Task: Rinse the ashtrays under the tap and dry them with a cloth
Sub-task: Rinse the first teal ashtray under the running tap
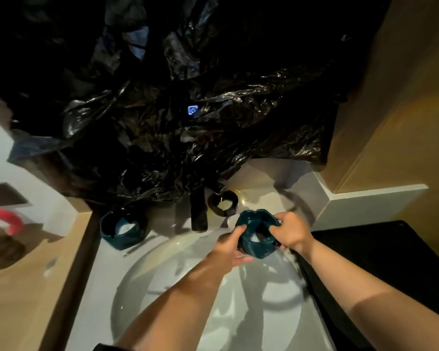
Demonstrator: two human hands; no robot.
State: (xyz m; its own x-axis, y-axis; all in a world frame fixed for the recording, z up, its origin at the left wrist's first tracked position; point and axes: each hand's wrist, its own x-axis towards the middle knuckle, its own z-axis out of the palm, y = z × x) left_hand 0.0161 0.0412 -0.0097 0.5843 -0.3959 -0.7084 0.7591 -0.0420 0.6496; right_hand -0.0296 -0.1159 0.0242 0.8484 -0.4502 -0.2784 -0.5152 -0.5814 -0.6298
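A dark teal ashtray is held tilted over the white sink basin, just right of the black tap. My left hand grips its left side with the thumb on the rim. My right hand grips its right side with fingers hooked inside the bowl. A second teal ashtray stands on the sink ledge to the left of the tap. A black ashtray sits on the ledge behind the tap. I cannot tell whether water is running.
Crumpled black plastic sheeting covers the wall behind the sink. A black surface lies right of the basin. On the wooden counter at the left stands a dark object with a pink handle.
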